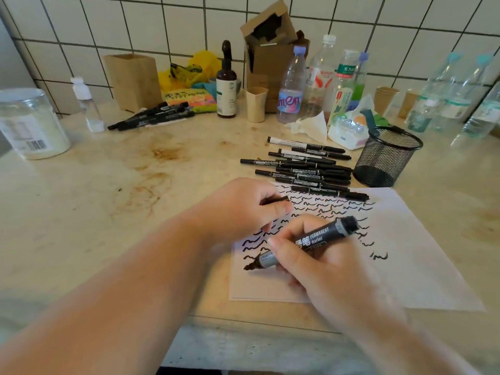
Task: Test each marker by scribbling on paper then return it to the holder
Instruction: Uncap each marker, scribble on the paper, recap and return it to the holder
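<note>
My right hand grips a thick black permanent marker, uncapped, its tip on the lower left of the white paper. Wavy black scribbles cover much of the sheet. My left hand rests on the paper's upper left corner and pinches a black marker cap. A pile of thin black markers lies just beyond the paper. To their right stands the black mesh holder; I see no markers inside it. Several thick black markers lie at the back left.
The stained beige counter meets a tiled wall. A wooden box, a brown pump bottle, a beige cup, several plastic bottles, tissues and a clear jar crowd the back. The counter's front edge runs below the paper.
</note>
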